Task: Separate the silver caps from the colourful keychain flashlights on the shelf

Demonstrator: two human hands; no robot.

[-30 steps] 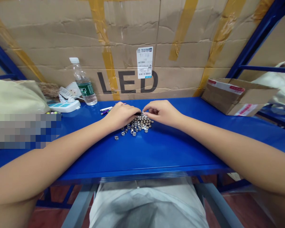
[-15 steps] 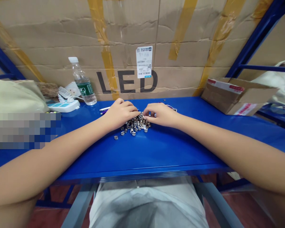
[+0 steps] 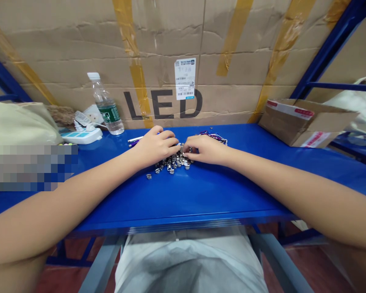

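A heap of small, shiny silver metal pieces lies on the blue table, with a few loose ones at its near left edge. Over the heap's left side, my left hand reaches palm down, its fingers bent and a little apart; the thumb is mostly hidden. My right hand rests at the right side of the heap. Its thumb and forefinger are curled towards each other among the pieces, and whatever lies between their tips is too small to name. Slim purple and silver sticks lie partly hidden behind my right hand, and similar purple-silver sticks behind my left.
Behind the table stands a large taped cardboard sheet marked LED. A water bottle and a white power strip are at the back left, beside a pale bag. At the right sits an open cardboard box.
The fingers of my left hand have spread slightly over the heap. My right hand has shifted a little, its thumb and forefinger curling, and more of the purple sticks behind it shows.
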